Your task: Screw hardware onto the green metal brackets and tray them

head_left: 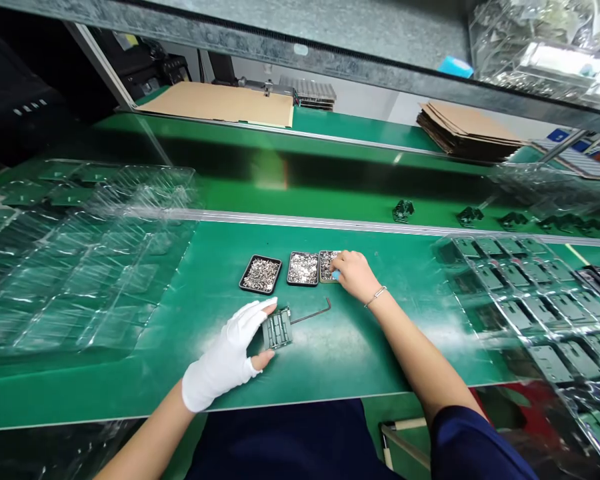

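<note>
My left hand [230,350], in a white glove with bare thumb and finger tips, grips a small grey-green slotted metal part [279,329] by its sides, low over the green bench. An L-shaped hex key [311,315] reaches from the part's right side, its bent end to the right; whether it touches the part I cannot tell. My right hand [355,272], bare-skinned with a bracelet, has its fingers pinched over a small tray of metal bits [327,261]. Something blue shows at the fingertips. Beside that lie a second tray [303,268] and a tilted third tray [261,274], both full of small metal pieces.
Clear plastic blister trays [95,280] cover the left of the bench. At right, another blister tray [545,300] holds several grey-green parts. Several dark parts [403,211] line the back ledge. Overhead runs a metal shelf [300,50]; cardboard sheets [465,127] are stacked behind.
</note>
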Motion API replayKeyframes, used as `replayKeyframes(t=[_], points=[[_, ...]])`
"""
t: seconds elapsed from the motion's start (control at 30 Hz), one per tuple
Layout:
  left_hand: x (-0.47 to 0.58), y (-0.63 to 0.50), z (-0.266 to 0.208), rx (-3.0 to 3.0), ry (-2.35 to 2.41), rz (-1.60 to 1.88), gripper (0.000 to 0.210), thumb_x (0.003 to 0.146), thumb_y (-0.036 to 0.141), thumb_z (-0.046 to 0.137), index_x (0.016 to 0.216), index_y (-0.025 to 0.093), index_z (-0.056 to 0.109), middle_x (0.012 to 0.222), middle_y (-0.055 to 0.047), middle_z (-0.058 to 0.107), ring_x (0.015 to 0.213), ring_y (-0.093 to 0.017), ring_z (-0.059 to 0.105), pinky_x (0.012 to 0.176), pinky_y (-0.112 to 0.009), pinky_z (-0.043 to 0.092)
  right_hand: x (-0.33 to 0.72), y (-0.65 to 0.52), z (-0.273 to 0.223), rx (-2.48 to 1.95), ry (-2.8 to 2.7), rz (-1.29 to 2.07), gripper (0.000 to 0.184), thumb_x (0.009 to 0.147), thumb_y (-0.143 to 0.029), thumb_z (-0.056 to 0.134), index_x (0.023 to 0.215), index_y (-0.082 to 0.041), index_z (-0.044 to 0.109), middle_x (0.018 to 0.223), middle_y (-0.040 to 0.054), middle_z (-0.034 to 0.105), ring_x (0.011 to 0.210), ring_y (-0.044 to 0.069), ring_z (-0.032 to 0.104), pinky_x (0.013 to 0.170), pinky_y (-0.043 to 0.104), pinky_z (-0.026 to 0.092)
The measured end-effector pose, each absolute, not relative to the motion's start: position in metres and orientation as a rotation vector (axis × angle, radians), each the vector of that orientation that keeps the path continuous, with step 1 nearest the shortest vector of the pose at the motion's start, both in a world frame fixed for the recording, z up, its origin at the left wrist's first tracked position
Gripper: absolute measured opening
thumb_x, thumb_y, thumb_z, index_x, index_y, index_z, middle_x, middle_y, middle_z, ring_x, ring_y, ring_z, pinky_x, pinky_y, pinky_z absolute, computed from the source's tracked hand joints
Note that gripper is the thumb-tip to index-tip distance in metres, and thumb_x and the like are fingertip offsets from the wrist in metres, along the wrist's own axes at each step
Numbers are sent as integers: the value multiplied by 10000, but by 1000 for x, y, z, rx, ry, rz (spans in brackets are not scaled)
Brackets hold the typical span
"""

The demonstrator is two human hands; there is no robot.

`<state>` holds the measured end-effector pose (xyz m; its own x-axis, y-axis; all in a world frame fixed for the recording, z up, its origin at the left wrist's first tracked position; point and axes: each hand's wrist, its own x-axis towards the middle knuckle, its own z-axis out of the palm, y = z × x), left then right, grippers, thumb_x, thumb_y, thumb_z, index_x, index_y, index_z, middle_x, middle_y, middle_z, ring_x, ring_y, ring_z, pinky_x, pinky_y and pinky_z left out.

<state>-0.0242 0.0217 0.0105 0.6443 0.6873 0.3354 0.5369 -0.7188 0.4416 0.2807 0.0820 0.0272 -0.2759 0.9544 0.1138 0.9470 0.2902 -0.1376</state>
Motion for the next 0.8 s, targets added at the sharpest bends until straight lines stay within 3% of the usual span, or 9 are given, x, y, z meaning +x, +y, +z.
replayKeyframes(t=[0.2,0.33,0.47,0.57,0.67,0.8], points=[[-27,27,19,2427,1144,941,393,889,311,496,1259,178,473,1240,-123,582,1140,-240,563,963,-396,473,282,79,19,-1678,-2150,191,178,823,-71,462,872,-175,599,874,51,631,821,195,537,812,330,399],[-14,28,41,2341,1235,1010,180,904,269,475,954,164,613,940,-66,670,883,-176,635,806,-301,505,266,62,36,-1451,-1990,343,122,867,-149,461,846,-196,571,820,31,642,779,172,575,732,297,453],[7,23,60,2295,1101,884,299,928,329,435,728,171,593,707,-16,613,663,-133,578,620,-252,455,229,28,48,-904,-2190,294,133,909,-184,430,958,-223,548,879,35,660,841,161,597,884,352,467],[14,19,63,2321,976,780,379,949,343,382,647,176,539,633,1,558,596,-121,524,569,-245,409,209,8,49,-631,-2268,254,241,898,-124,368,1081,-208,500,937,62,663,865,164,603,943,395,457],[12,14,58,2421,960,819,392,957,293,355,620,180,520,603,7,550,568,-117,507,558,-245,384,199,1,46,-703,-2180,450,226,907,-147,403,1098,-219,498,960,62,662,894,162,613,896,370,493],[2,9,49,2746,1057,975,316,922,226,400,654,177,561,623,-14,592,579,-145,526,570,-280,367,190,1,46,-910,-1984,858,69,906,-235,508,952,-217,556,880,43,640,802,144,617,733,281,528]])
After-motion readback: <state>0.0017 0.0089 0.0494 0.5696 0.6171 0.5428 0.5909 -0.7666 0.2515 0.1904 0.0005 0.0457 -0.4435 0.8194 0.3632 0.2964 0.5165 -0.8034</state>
